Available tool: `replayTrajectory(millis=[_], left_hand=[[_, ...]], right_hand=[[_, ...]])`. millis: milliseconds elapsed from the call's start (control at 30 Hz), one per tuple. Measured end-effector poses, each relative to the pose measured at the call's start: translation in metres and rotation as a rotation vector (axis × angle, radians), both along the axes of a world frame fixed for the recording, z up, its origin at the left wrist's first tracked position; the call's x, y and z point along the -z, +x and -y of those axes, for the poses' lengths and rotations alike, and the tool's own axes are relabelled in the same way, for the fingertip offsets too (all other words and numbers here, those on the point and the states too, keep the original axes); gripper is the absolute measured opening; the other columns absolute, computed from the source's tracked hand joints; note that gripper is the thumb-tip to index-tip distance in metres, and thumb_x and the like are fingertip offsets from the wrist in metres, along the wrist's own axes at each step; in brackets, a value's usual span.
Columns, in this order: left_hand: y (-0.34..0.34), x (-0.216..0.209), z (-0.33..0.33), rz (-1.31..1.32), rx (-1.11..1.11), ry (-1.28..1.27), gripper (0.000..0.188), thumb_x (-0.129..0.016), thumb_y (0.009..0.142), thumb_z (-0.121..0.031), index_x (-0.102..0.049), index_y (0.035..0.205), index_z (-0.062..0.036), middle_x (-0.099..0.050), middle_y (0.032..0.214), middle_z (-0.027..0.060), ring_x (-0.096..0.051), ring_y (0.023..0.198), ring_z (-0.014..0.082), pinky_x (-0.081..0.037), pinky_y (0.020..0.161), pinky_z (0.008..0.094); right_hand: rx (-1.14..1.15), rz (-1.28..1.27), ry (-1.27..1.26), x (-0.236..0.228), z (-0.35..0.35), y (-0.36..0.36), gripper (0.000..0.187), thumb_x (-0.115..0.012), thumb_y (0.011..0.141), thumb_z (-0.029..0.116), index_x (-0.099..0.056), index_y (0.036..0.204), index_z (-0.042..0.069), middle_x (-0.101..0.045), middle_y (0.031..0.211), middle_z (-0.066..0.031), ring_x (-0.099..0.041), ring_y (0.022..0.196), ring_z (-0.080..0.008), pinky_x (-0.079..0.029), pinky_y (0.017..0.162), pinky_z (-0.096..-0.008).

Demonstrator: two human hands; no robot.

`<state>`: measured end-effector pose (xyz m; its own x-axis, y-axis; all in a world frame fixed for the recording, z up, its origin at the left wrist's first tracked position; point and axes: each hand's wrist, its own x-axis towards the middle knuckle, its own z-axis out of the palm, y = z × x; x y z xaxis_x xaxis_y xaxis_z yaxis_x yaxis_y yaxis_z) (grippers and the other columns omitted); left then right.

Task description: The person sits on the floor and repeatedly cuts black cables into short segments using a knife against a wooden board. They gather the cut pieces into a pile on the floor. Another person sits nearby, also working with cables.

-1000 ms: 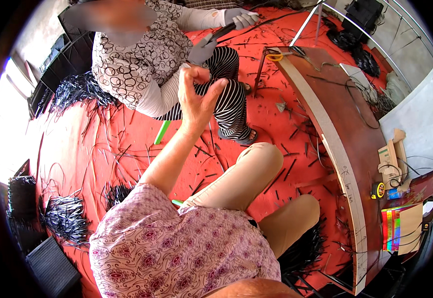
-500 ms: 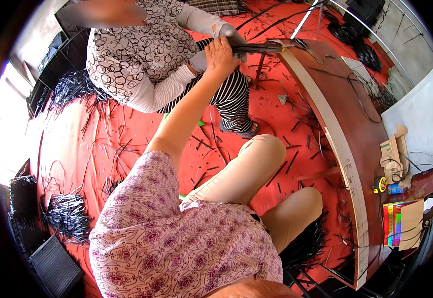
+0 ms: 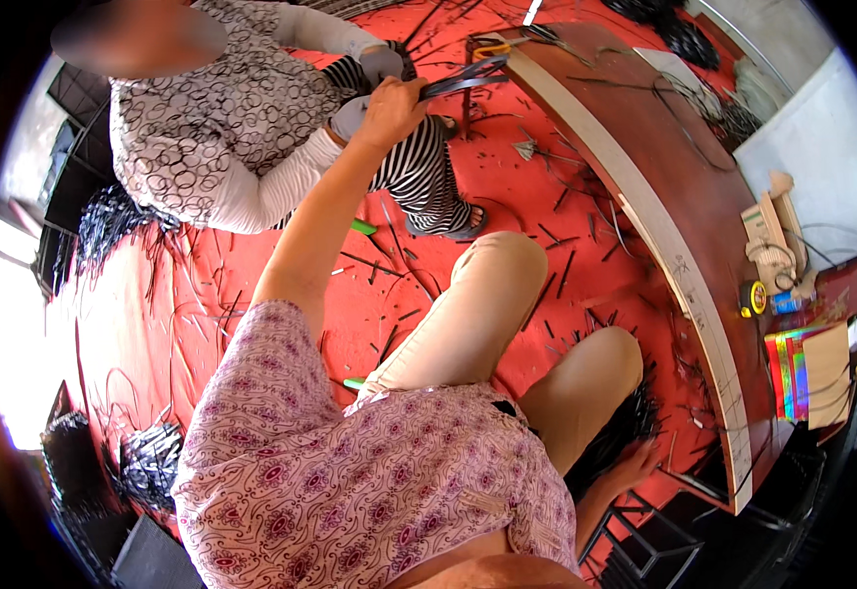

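Observation:
Stretched out far ahead, my left hand [image 3: 394, 110] is closed around a few flat dark strips [image 3: 466, 81]. Their free ends point right, toward the corner of a brown table. Close beside this hand are the co-worker's grey-gloved hands [image 3: 383, 64], one of them partly behind my wrist. Low at the right, my right hand [image 3: 629, 473] reaches down beside my knee, fingers extended, next to a bundle of black strips [image 3: 613, 442]. My leg covers part of that bundle.
Orange-handled scissors [image 3: 490, 47] lie on the corner of the brown table [image 3: 664, 167]. A yellow tape measure [image 3: 752, 297] and cardboard pieces [image 3: 772, 236] sit at its right end. Black strip scraps litter the red floor [image 3: 526, 206]. A black metal frame [image 3: 649, 540] stands near my right hand.
My left hand and the strips have drawn away from the scissors, and the co-worker's gloved hand has moved left off the strips. My right hand has come into view. The whole view has shifted.

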<state>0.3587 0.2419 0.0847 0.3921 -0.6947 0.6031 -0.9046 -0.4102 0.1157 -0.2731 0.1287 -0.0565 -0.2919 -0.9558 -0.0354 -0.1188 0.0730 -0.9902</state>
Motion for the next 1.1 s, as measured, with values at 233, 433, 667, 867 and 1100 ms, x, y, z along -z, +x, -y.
replayTrajectory(millis=[233, 433, 667, 867, 1100], left_hand=[[-0.078, -0.012, 0.022, 0.066, 0.198, 0.032, 0.034, -0.063, 0.070, -0.012, -0.062, 0.103, -0.0042, -0.063, 0.076, 0.0177, -0.059, 0.082, 0.0368, -0.047, 0.075, 0.0458], [-0.173, -0.040, 0.055, 0.135, 0.437, 0.073, 0.024, -0.060, 0.071, -0.012, -0.062, 0.095, -0.0061, -0.062, 0.070, 0.0168, -0.062, 0.066, 0.0341, -0.050, 0.060, 0.0418], [-0.207, -0.021, 0.085, 0.163, 0.483, 0.124, 0.013, -0.054, 0.078, -0.010, -0.063, 0.088, -0.0070, -0.063, 0.066, 0.0159, -0.063, 0.061, 0.0327, -0.050, 0.056, 0.0424], [-0.236, -0.001, 0.130, 0.179, 0.457, 0.278, 0.015, -0.051, 0.081, -0.014, -0.063, 0.086, -0.0063, -0.064, 0.068, 0.0191, -0.064, 0.063, 0.0356, -0.050, 0.060, 0.0464], [-0.247, 0.044, 0.190, 0.142, 0.553, 0.347, 0.015, -0.053, 0.081, -0.016, -0.064, 0.085, -0.0070, -0.065, 0.071, 0.0182, -0.065, 0.069, 0.0353, -0.051, 0.063, 0.0464]], right_hand=[[-0.980, 0.341, 0.061, -0.108, 0.009, 0.196, 0.043, -0.066, 0.081, 0.004, -0.053, 0.122, 0.001, -0.059, 0.117, -0.0109, -0.056, 0.110, -0.0192, -0.046, 0.091, -0.0298], [-1.168, 0.681, -0.216, -0.112, 0.010, 0.298, 0.080, -0.075, 0.076, 0.009, -0.029, 0.142, 0.006, -0.038, 0.139, -0.0146, -0.045, 0.123, -0.0226, -0.040, 0.099, -0.0385], [-0.751, 1.255, -0.038, -0.130, 0.054, 0.284, 0.071, -0.073, 0.081, 0.018, -0.033, 0.139, 0.007, -0.045, 0.132, -0.0115, -0.051, 0.115, -0.0215, -0.041, 0.097, -0.0414], [-0.655, 1.429, -0.026, -0.125, 0.090, 0.254, 0.034, -0.059, 0.091, 0.038, -0.059, 0.107, 0.008, -0.062, 0.111, -0.0108, -0.058, 0.103, -0.0283, -0.045, 0.093, -0.0429], [-0.712, 1.384, 0.155, -0.072, 0.155, 0.226, 0.029, -0.055, 0.093, 0.036, -0.063, 0.089, 0.009, -0.046, 0.058, 0.0026, -0.049, 0.062, -0.0170, -0.045, 0.079, -0.0377]])
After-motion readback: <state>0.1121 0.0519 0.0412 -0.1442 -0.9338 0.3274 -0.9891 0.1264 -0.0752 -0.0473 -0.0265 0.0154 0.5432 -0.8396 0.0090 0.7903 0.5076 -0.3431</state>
